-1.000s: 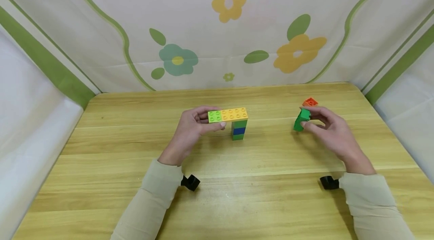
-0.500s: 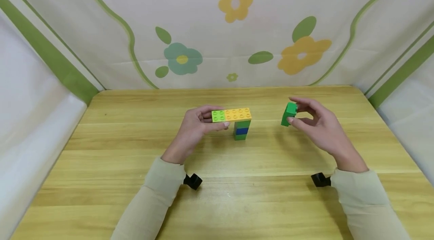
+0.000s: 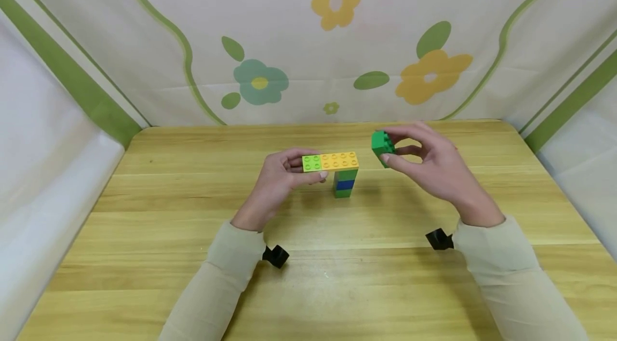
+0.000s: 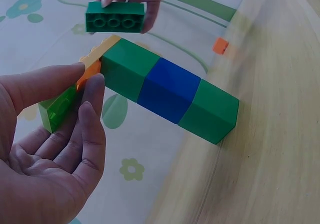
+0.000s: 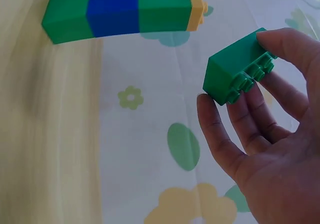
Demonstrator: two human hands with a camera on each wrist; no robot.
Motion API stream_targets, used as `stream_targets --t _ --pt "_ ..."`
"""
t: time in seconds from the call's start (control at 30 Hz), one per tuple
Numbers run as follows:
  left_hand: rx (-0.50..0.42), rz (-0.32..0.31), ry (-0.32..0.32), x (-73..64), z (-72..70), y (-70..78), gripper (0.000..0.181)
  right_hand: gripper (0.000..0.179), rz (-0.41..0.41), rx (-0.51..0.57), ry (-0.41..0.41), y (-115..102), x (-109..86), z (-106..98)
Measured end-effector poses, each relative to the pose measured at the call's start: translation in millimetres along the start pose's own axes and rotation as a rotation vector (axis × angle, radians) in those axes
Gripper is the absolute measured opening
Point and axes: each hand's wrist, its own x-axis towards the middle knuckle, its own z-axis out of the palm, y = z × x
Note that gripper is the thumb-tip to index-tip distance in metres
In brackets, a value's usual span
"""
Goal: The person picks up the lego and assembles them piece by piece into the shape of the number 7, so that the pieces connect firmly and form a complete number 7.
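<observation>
A column of building bricks, green, blue point(image 3: 345, 185) and green, stands upright on the table. A thin yellow brick point(image 3: 339, 160) lies across its top and juts out to the left, with a lime-green brick point(image 3: 311, 163) at that end. My left hand point(image 3: 275, 180) pinches this overhang between thumb and fingers; a bit of orange point(image 4: 89, 74) shows under the yellow in the left wrist view. My right hand point(image 3: 434, 167) holds a green brick point(image 5: 235, 61) in the air, right of the column's top and apart from it. Its studs face my palm.
On the wooden table point(image 3: 328, 277) an orange brick point(image 4: 220, 45) lies at the back right, seen in the left wrist view. A white cloth with printed flowers point(image 3: 336, 2) closes off the back and sides. Black camera mounts point(image 3: 277, 257) stick out from both wrists.
My right hand has carried the green brick leftward and up, from beside the orange brick to near the column, turning it on the way. The left hand keeps its hold.
</observation>
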Motion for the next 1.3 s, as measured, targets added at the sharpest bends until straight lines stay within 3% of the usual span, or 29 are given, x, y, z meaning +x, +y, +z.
stream_targets --t 0.3,0.47,0.83,1.3 --pt "-0.006 -0.007 0.006 0.2 0.1 0.5 0.044 0.046 -0.058 -0.109 -0.059 -24 17.7 10" --pt "-0.016 -0.005 0.003 0.6 0.7 0.3 0.043 0.039 -0.092 -0.131 -0.082 -34 26.3 16" --pt "-0.012 -0.001 0.001 1.6 1.8 -0.2 0.042 0.033 -0.278 -0.171 -0.141 -45 45.0 38" --pt "-0.041 0.025 -0.026 1.5 1.5 -0.2 0.04 0.034 -0.284 -0.209 -0.248 -51 52.1 52"
